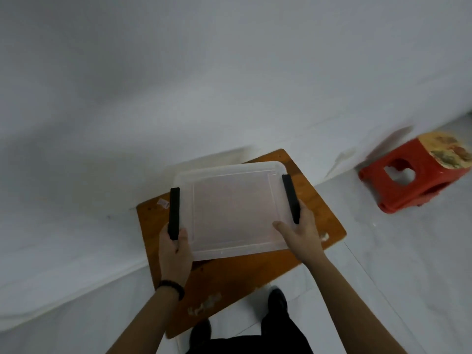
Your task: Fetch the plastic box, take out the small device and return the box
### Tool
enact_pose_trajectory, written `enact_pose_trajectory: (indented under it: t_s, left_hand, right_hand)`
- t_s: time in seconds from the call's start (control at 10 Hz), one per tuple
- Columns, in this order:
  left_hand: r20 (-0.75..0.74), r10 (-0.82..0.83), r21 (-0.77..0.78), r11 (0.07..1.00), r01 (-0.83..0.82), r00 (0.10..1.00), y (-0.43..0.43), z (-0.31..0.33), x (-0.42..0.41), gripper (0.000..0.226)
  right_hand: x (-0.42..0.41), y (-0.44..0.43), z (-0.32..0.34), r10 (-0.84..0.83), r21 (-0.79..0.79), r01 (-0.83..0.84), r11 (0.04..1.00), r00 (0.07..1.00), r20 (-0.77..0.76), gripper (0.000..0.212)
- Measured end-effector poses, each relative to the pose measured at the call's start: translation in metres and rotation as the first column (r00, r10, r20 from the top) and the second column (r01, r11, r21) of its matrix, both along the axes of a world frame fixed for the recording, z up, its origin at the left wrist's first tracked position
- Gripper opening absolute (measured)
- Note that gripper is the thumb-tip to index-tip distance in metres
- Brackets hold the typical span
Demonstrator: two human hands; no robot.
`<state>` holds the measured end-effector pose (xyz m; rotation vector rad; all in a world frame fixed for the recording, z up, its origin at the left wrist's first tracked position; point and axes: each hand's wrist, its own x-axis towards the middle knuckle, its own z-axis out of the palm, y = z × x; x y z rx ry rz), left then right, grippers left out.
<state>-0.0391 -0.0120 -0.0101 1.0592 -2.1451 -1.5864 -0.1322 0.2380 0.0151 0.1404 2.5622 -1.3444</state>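
A translucent plastic box point(229, 208) with a lid and two black side latches rests on a small brown wooden table point(229, 277). My left hand point(175, 254) grips the box's left side at the near end of the left black latch point(174, 213). My right hand point(302, 233) grips the right side, its thumb on the lid, beside the right black latch point(290, 198). The lid is on the box. Through the cloudy plastic I make out nothing of the contents, so the small device is hidden.
A red plastic stool point(419, 175) with a patterned top stands on the pale floor at the right. A white wall runs behind the table. My dark shoes point(277, 300) and trousers show at the table's near edge.
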Motion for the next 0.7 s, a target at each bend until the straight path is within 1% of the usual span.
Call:
enact_pose_trajectory:
  t_s: [0.1, 0.2, 0.3, 0.4, 0.5, 0.7]
  left_hand:
    - [0.045, 0.067, 0.001, 0.998, -0.067, 0.997, 0.015, -0.003, -0.019, 0.051]
    - [0.163, 0.059, -0.024, 0.998, -0.055, 0.985, 0.023, -0.004, -0.032, 0.086]
    - [0.318, -0.011, -0.060, 0.998, 0.032, 0.948, 0.026, -0.010, -0.037, 0.107]
    - [0.376, -0.031, -0.086, 0.994, 0.068, 0.926, 0.018, -0.015, -0.046, 0.110]
    - [0.389, -0.038, -0.112, 0.990, 0.088, 0.920, 0.010, -0.017, -0.051, 0.110]
    - [0.354, -0.064, -0.096, 0.990, 0.104, 0.933, 0.004, -0.015, -0.049, 0.111]
  right_hand:
    - [-0.055, 0.001, -0.011, 0.214, 0.020, -0.214, 0.977, 0.977, 0.005, 0.087]
    - [-0.098, 0.001, -0.023, 0.372, 0.034, -0.375, 0.926, 0.925, 0.077, 0.096]
    - [-0.119, -0.003, -0.032, 0.479, 0.073, -0.488, 0.870, 0.871, 0.109, 0.096]
    - [-0.132, -0.010, -0.035, 0.526, 0.128, -0.539, 0.833, 0.842, 0.123, 0.095]
    - [-0.145, -0.016, -0.031, 0.543, 0.218, -0.568, 0.794, 0.823, 0.169, 0.097]
    - [-0.144, -0.021, -0.029, 0.563, 0.384, -0.570, 0.726, 0.814, 0.144, 0.099]
